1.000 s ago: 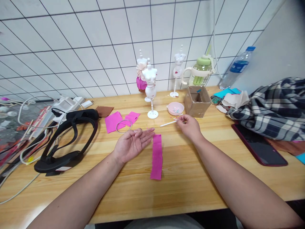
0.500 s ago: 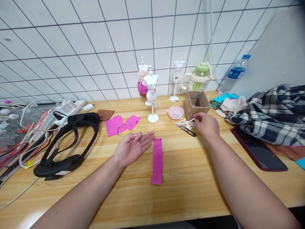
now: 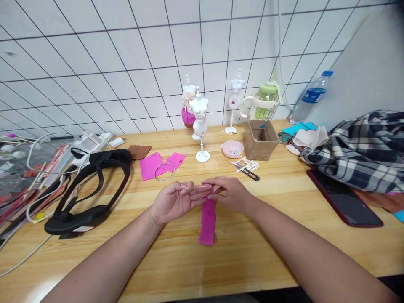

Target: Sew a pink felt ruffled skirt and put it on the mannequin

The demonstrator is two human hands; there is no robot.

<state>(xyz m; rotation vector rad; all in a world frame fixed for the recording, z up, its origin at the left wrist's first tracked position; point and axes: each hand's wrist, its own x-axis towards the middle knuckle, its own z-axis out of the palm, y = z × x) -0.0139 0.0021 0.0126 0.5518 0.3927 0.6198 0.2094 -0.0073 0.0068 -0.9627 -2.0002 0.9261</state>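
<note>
Now the long pink strip of cloth (image 3: 207, 221) lies flat on the wooden surface (image 3: 252, 244), in the middle, with its near end free and its far end under the fingers of both hands. The left hand (image 3: 176, 200) rests palm up at the far end of the strip, its fingers spread and holding nothing that can be seen. The right hand (image 3: 230, 194) lies palm down on the same end, and its fingertips meet those of the left hand; if its grip pinches the cloth I cannot tell.

Just beyond the right hand, small black scissors (image 3: 249, 172) lie among short white sticks (image 3: 244, 163). Behind them stand a small pink bowl (image 3: 232, 149) and an open brown cardboard box (image 3: 260, 139). Left of the bowl is a white doll mannequin on a round foot (image 3: 200, 128). Farther left, square pink cloth pieces (image 3: 151, 165) lie with a thin metal ring (image 3: 164, 171) on them. At the far left is a black head strap (image 3: 91, 185). On the right lie a checked shirt (image 3: 360, 147) and a dark phone (image 3: 345, 198).
</note>
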